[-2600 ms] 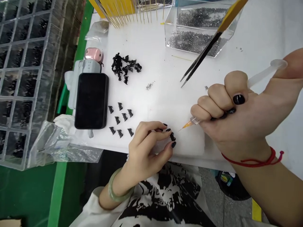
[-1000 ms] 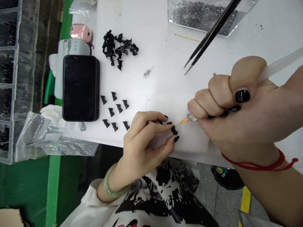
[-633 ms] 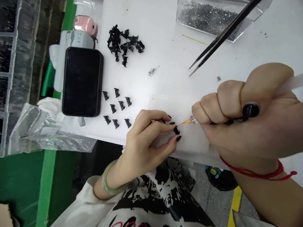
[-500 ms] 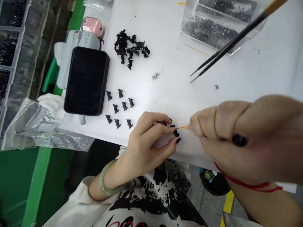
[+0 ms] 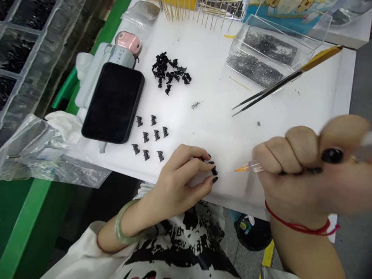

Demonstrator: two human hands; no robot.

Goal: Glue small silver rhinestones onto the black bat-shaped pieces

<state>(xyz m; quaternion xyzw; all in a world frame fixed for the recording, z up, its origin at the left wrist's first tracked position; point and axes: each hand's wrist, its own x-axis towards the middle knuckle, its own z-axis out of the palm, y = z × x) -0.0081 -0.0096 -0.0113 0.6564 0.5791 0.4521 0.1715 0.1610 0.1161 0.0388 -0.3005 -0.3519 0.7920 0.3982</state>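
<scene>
Head view gives me two bare hands over one white bench (image 5: 229, 143). I see the left hand (image 5: 180, 184) with its grip pinching one black clip (image 5: 214, 171) between thumb and finger, low over the near part of the bench. The right hand (image 5: 299, 170), partly blurred, has its grip clenched around one syringe (image 5: 255, 166), whose orange tip points toward that clip but stands apart from it. Left of the left hand I count eight loose clips (image 5: 157, 135), spaced out; beyond them lies one heap of clips (image 5: 162, 68), too tangled for me to count. I also make out one pair of tweezers (image 5: 279, 86), two main clusters of tiny glittering bits (image 5: 197, 104), one black phone (image 5: 114, 102) and one pink case (image 5: 128, 42).
</scene>
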